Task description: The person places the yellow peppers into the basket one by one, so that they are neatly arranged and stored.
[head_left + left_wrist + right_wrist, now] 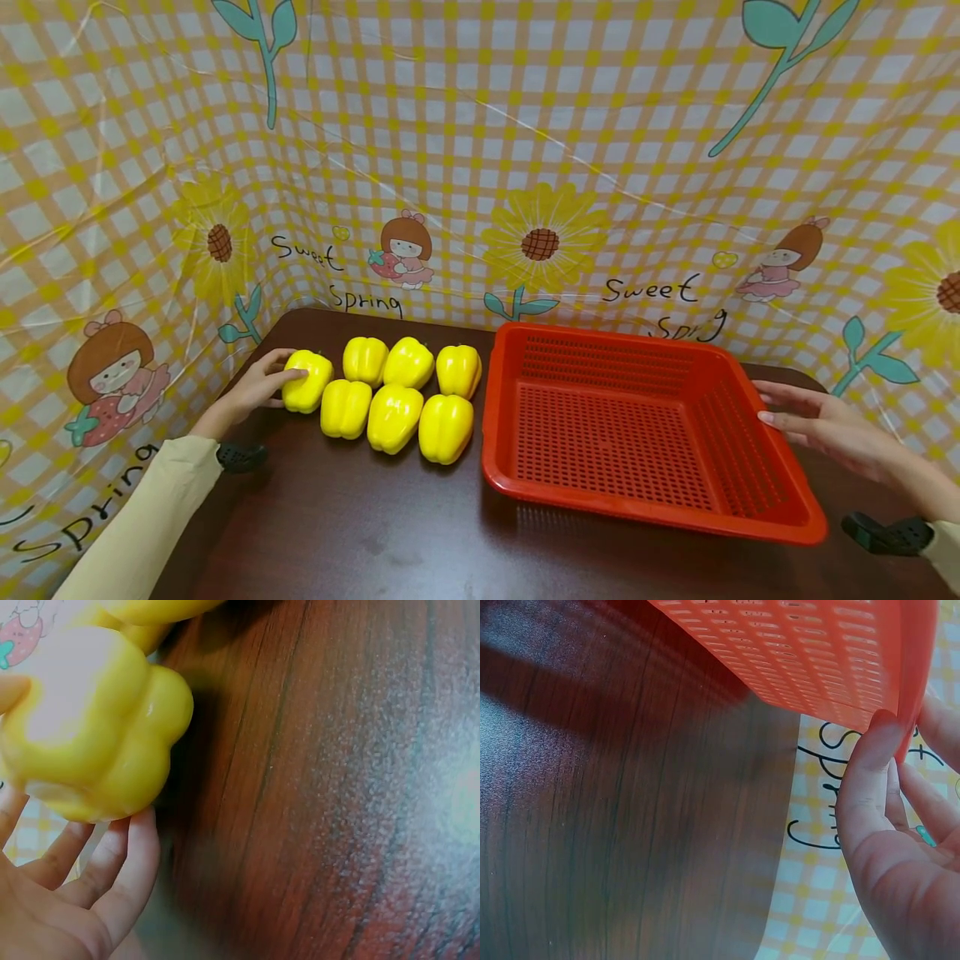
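Note:
My left hand grips the leftmost yellow bell pepper, thumb across its front. The left wrist view shows that bell pepper close up, the fingers against its lower end. Several more yellow bell peppers stand beside it in two rows. To their right is a red plastic basket with perforated walls and bottom, nothing inside. My right hand holds the basket's right rim. In the right wrist view the rim passes between the thumb and the fingers.
A dark brown wooden table carries everything. Behind and on both sides hangs a checked cloth with printed sunflowers, girls and lettering. Each wrist bears a dark strap, the left strap near the table's left edge.

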Tool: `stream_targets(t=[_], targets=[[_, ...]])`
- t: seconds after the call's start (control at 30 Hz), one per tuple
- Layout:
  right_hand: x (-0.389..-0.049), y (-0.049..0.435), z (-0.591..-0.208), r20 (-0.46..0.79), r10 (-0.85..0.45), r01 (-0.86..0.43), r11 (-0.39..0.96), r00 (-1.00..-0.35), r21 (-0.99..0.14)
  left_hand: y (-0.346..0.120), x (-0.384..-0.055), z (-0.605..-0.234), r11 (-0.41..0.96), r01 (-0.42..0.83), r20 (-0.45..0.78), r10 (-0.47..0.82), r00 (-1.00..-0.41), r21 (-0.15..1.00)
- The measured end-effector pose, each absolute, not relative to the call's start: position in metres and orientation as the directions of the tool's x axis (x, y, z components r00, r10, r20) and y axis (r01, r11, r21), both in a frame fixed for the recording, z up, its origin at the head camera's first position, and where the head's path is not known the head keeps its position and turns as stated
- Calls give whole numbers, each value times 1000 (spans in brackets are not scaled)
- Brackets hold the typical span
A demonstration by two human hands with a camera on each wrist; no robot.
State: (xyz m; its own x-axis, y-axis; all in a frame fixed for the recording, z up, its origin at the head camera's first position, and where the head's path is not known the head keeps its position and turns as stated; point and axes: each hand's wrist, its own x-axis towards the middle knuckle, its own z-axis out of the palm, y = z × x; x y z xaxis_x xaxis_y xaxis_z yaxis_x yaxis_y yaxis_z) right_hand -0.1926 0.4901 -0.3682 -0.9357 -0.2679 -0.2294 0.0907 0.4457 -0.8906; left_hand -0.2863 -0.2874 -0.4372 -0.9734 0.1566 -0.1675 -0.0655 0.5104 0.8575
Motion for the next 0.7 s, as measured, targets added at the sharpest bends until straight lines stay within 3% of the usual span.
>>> stream_targets(t=[0.7], targets=[[-190,487,-366,-212,-275,74,439,-938,-895,-280,-265,-397,494,-45,-75,42,-996,868]])
